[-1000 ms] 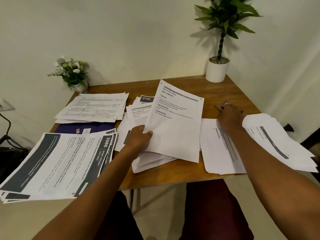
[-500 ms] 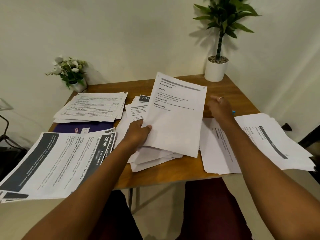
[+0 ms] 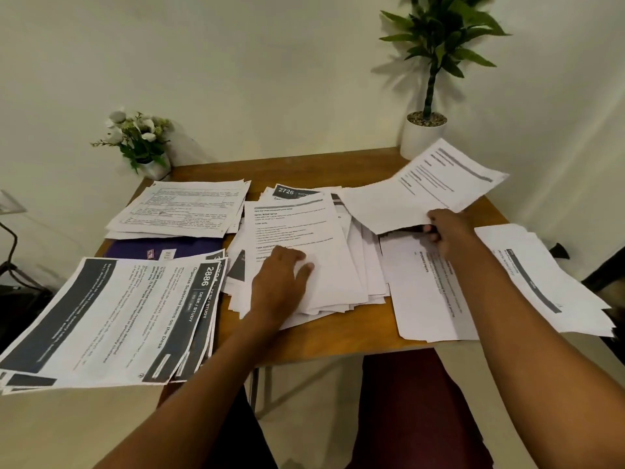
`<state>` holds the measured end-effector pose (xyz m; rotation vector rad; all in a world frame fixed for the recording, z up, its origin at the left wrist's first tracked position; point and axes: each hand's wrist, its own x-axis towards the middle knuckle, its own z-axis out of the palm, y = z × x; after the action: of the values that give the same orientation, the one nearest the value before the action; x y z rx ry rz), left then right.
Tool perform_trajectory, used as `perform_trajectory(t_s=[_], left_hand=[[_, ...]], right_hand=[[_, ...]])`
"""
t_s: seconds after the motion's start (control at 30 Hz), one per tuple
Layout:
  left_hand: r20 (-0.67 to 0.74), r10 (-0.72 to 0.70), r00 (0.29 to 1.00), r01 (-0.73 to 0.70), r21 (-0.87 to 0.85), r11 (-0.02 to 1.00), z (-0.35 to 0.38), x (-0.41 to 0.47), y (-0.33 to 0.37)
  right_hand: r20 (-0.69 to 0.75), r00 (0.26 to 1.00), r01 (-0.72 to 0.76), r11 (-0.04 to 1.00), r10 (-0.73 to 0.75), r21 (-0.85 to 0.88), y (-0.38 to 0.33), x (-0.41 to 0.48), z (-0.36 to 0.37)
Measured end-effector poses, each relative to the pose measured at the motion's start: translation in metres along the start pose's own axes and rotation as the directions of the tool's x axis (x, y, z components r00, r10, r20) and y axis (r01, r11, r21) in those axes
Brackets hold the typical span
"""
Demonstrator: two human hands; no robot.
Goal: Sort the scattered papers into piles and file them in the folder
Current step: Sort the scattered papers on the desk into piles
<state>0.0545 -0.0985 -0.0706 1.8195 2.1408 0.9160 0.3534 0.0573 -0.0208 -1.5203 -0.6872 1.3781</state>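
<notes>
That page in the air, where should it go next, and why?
Probably down onto the right pile: the right hand pinches the sheet just above it, and that pile's top page looks similarly plain. The left hand rests flat on the middle pile, likely steadying it.

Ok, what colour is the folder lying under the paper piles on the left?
The folder is dark purple; the head view shows it, the only view here.
</notes>
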Motion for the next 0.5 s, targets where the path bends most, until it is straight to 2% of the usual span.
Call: perform_trajectory(t_s=[0.03,0.1,0.23,0.4,0.5], left_hand=[[-0.011,0.073,0.997,-0.072,0.09,0.993,0.005,-0.005,-0.003],[-0.029,0.146,0.989,-0.14,0.138,0.98,0.009,-0.009,-0.005],[-0.105,0.185,0.977,-0.167,0.165,0.972,0.009,-0.009,-0.007],[-0.19,0.073,0.979,-0.033,0.207,0.978,0.01,-0.012,-0.007],[-0.238,-0.036,0.97,0.086,0.206,0.975,0.009,-0.012,-0.007]], right_hand=[[-0.027,1.0,0.002,1.0,-0.002,-0.012,-0.001,-0.001,0.001],[-0.076,0.997,-0.008,1.0,0.005,-0.03,-0.008,-0.004,0.007],[-0.106,0.994,-0.043,0.998,0.038,-0.045,-0.012,-0.002,0.016],[-0.066,0.993,0.093,0.996,-0.093,-0.004,-0.013,-0.004,0.024],[-0.082,0.991,0.113,0.992,-0.108,0.062,-0.014,-0.003,0.023]])
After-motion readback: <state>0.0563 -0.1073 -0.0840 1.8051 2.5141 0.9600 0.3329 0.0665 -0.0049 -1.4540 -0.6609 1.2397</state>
